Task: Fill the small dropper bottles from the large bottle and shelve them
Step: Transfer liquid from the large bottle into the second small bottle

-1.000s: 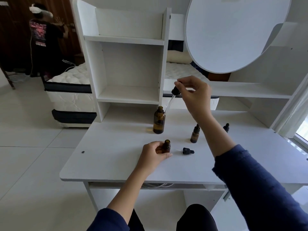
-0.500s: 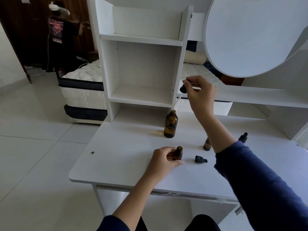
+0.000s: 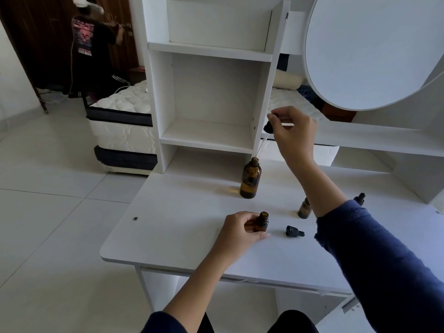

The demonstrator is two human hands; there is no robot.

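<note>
White desk (image 3: pixel 182 227) with a white shelf unit (image 3: pixel 211 97) at its 12 o'clock edge, cubbies bare; round white panel (image 3: pixel 374 51) at 2 o'clock; pale tiled floor (image 3: pixel 48 212) to 9 o'clock; mattress (image 3: pixel 122 126) behind the shelf, second person (image 3: pixel 91 49) at 11 o'clock by a dark wooden door.

Large amber bottle (image 3: pixel 250 180) upright mid-desk, uncapped, long axis vertical; right hand (image 3: pixel 294 135) pinches the black bulb of a dropper (image 3: pixel 264 138), glass tube slanting down toward 7 o'clock, tip at the bottle mouth; can't tell if it's inside.

Left hand (image 3: pixel 240 228) wraps a small open dropper bottle (image 3: pixel 262 222) at 6 o'clock from the large one, upright on the desk; loose dropper cap (image 3: pixel 294 231) lies flat just at its 3 o'clock, bulb pointing to 3 o'clock; second small bottle (image 3: pixel 304 209) partly hidden behind the right forearm; third capped bottle (image 3: pixel 360 198) beyond the sleeve at 3 o'clock.

Versus 0.5 s ago: camera panned slightly left, scene shifted right in frame; both grips unchanged, dropper tip remains at the large bottle's mouth; desk items unmoved.
</note>
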